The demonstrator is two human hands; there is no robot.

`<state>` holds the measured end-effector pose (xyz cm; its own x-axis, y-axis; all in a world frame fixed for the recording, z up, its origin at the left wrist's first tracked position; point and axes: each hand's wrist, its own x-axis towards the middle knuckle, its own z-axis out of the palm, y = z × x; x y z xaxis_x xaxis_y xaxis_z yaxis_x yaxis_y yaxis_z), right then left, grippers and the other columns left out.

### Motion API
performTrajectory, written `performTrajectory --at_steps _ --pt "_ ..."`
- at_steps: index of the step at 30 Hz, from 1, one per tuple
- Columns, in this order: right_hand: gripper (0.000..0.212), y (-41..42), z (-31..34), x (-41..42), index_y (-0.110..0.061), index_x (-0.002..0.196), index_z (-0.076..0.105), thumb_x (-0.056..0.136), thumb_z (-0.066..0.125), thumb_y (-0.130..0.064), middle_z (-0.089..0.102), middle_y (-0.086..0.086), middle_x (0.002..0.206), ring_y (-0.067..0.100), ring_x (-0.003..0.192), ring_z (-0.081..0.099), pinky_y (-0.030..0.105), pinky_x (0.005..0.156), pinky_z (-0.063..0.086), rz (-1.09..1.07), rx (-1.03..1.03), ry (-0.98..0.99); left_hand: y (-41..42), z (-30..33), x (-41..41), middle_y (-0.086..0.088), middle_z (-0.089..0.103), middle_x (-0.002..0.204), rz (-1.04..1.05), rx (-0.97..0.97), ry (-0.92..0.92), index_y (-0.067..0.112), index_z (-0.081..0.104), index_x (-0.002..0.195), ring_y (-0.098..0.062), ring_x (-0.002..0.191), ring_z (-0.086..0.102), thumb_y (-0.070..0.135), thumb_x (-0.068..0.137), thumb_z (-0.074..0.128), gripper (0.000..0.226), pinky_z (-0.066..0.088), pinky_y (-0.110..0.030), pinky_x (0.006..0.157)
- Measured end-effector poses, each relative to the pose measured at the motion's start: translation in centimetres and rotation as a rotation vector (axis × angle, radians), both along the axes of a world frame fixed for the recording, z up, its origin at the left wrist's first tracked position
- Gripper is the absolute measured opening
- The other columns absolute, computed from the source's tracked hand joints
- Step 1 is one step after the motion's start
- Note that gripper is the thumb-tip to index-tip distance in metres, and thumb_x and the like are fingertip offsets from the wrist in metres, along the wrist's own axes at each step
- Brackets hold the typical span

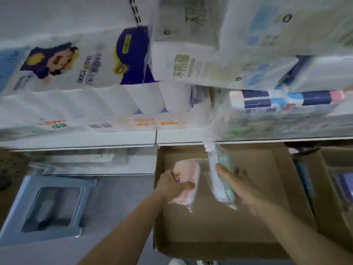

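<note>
Several big tissue bundles [76, 73] crowd the far shelf [172, 137]. Just near of it, the open cardboard box [286, 169] shows a bare bottom — unpacking looks almost done. The left hand [172, 183] curls fingers and thumb round the pink pack [188, 169], the right hand [240, 186] round the green pack [223, 169], both held over the box's far half — neither shelved yet.

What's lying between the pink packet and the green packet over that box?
Only the bare floor of the cardboard box shows between the pink packet and the green packet, seen in the head view.
</note>
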<state>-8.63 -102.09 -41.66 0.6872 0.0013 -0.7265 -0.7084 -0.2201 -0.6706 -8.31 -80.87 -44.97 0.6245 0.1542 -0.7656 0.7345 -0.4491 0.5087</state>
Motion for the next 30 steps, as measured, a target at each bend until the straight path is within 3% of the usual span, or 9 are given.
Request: performTrajectory --at_steps 3,5,8,12,16,19,22,27,30 --pt "0.068 -0.8 -6.3 1.5 -0.016 0.121 0.034 0.078 0.068 -0.057 0.060 -0.002 0.105 0.016 0.091 0.063 0.033 0.076 0.052 0.082 -0.136 0.043 0.2 -6.9 2.1 -0.001 0.044 0.127 -0.252 0.276 -0.042 0.020 0.039 0.135 -0.022 0.117 0.046 0.049 0.058 0.086 0.094 0.046 -0.040 0.101" --pt "0.070 -1.2 -10.0 2.3 -0.017 0.119 0.030 0.075 0.073 -0.050 0.058 0.000 0.110 0.020 0.094 0.063 0.037 0.085 0.052 0.130 -0.210 0.065 0.2 -10.6 3.2 -0.003 0.037 0.134 -0.397 0.408 -0.095 0.020 0.032 0.141 -0.025 0.126 0.037 0.047 0.065 0.082 0.095 0.038 -0.040 0.107" --pt "0.069 -1.6 -15.0 3.5 -0.022 0.114 0.025 0.073 0.076 -0.042 0.053 -0.005 0.112 0.015 0.095 0.058 0.033 0.081 0.049 0.204 -0.284 0.047 -0.2 -16.3 4.6 -0.005 0.034 0.141 -0.552 0.578 -0.194 0.019 0.023 0.146 -0.027 0.132 0.033 0.045 0.076 0.073 0.090 0.027 -0.041 0.115" --pt "0.081 -2.3 -16.6 3.9 -0.024 0.110 0.033 0.051 0.076 -0.058 0.053 -0.009 0.105 0.019 0.097 0.059 0.041 0.086 0.051 0.316 -0.448 0.001 -0.2 -19.1 5.1 -0.001 0.024 0.151 -0.746 0.754 -0.281 0.023 0.005 0.152 -0.024 0.143 0.019 0.027 0.083 0.068 0.093 0.008 -0.043 0.121" --pt "0.079 -1.8 -18.8 4.4 -0.025 0.112 0.037 0.052 0.077 -0.057 0.054 -0.007 0.107 0.021 0.100 0.057 0.040 0.086 0.050 0.459 -0.578 -0.007 0.3 -22.4 5.4 -0.001 0.009 0.159 -0.807 0.768 -0.259 0.025 -0.004 0.153 -0.025 0.149 0.003 0.016 0.086 0.065 0.097 0.002 -0.043 0.122" --pt "0.076 -1.3 -19.2 4.3 -0.023 0.117 0.038 0.060 0.076 -0.056 0.052 -0.005 0.114 0.021 0.108 0.052 0.039 0.090 0.045 0.542 -0.683 -0.029 1.1 -23.5 5.1 -0.002 -0.007 0.163 -0.897 0.637 -0.116 0.024 -0.010 0.153 -0.025 0.150 -0.011 0.026 0.085 0.070 0.105 0.002 -0.043 0.122" --pt "0.074 -0.6 -18.2 4.1 -0.022 0.120 0.040 0.063 0.073 -0.057 0.051 -0.003 0.119 0.022 0.113 0.049 0.038 0.090 0.043 0.593 -0.738 -0.038 1.8 -22.3 4.9 0.000 -0.005 0.163 -0.812 0.520 -0.107 0.024 -0.004 0.154 -0.025 0.150 -0.011 0.037 0.082 0.073 0.106 0.006 -0.044 0.122" --pt "0.085 1.3 -12.9 2.8 -0.021 0.131 0.030 0.065 0.071 -0.056 0.051 -0.002 0.124 0.024 0.114 0.049 0.038 0.088 0.040 0.652 -0.754 -0.183 1.9 -14.5 2.4 -0.004 0.021 0.158 -0.439 0.386 -0.385 0.018 0.025 0.151 -0.025 0.148 0.007 0.038 0.089 0.065 0.076 0.010 -0.032 0.118" --pt "0.097 3.3 -8.4 1.9 -0.019 0.139 0.023 0.065 0.070 -0.060 0.047 0.000 0.134 0.024 0.122 0.046 0.038 0.093 0.039 0.750 -0.763 -0.308 3.1 -8.0 0.2 -0.004 0.029 0.154 -0.319 0.367 -0.523 0.016 0.035 0.148 -0.022 0.144 0.016 0.033 0.089 0.066 0.069 0.012 -0.025 0.115"
